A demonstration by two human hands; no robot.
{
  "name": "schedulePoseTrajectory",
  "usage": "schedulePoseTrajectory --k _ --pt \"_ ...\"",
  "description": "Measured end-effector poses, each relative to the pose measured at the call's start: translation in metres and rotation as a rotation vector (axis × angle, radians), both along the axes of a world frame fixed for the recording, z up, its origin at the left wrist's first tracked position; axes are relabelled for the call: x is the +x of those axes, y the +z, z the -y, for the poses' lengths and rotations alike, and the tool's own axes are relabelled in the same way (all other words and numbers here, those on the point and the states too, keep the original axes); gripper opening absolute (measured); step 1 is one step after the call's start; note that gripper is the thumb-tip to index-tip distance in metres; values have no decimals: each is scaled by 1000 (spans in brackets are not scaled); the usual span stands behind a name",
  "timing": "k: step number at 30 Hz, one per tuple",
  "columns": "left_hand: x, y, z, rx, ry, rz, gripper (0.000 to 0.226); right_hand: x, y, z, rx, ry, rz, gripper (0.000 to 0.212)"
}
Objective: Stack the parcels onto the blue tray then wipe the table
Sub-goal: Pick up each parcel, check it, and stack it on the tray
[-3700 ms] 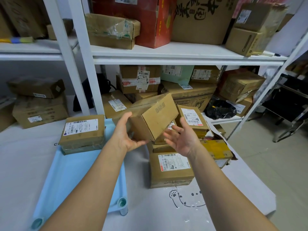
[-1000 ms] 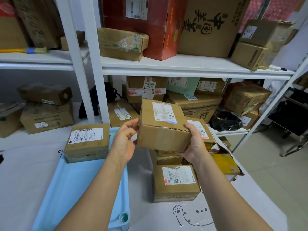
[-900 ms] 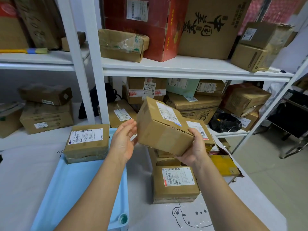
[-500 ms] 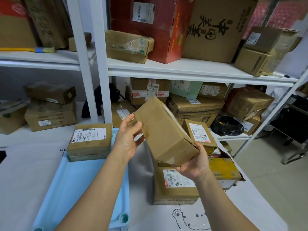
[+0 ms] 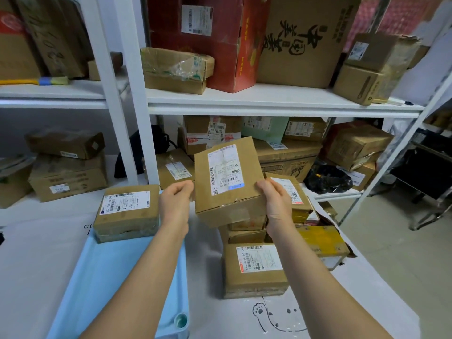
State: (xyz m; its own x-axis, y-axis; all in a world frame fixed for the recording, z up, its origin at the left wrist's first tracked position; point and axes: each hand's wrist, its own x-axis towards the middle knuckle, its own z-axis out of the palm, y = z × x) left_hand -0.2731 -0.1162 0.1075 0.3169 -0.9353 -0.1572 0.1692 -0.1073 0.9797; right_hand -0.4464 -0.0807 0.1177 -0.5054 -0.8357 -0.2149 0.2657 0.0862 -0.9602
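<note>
Right hand: your right hand (image 5: 277, 204) grips the right side of the held parcel (image 5: 230, 182), with the thumb lying over its labelled top face.
Left hand: your left hand (image 5: 175, 204) is curled just beside the parcel's left edge. You cannot tell from here whether it touches or supports the box.
Held parcel: it is in the air, tilted, label up, above the gap between the blue tray (image 5: 110, 277) and the pile of parcels (image 5: 244, 231).
Step in hand: this looks like stacking, early on, with the parcel being carried across to the tray.
Next move: swing it left and set it down flat, either on the bare blue surface or squarely on top of the tray parcel (image 5: 126, 212) at the far end. Get the left hand under it first if the one-sided grip feels weak.
Waiting on the counter: the near parcel (image 5: 254, 270) and the yellow parcel (image 5: 320, 238) lie on the counter (image 5: 36, 253).
Wiping: not yet begun, and no cloth is in sight.
Hidden or unclear: the underside of the held parcel and the fingers behind it are out of sight. Your arms cover part of the tray and the pile, so the count of parcels there is uncertain.
</note>
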Motion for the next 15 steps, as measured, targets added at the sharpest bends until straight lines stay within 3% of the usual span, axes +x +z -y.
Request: schedulePoseTrajectory --k 3,8,13,15 --pt "-3 -4 7 74 -154 54 22 5 4 -1 -17 26 -58 51" --pt "-6 -8 4 158 -248 34 54 12 2 -4 -121 187 -322 80" --pt "-4 -15 -6 217 -298 -267 70 15 10 -7 -168 284 -280 47" --pt "0 -18 -8 186 -320 -339 66 14 12 -8 -133 359 -255 39"
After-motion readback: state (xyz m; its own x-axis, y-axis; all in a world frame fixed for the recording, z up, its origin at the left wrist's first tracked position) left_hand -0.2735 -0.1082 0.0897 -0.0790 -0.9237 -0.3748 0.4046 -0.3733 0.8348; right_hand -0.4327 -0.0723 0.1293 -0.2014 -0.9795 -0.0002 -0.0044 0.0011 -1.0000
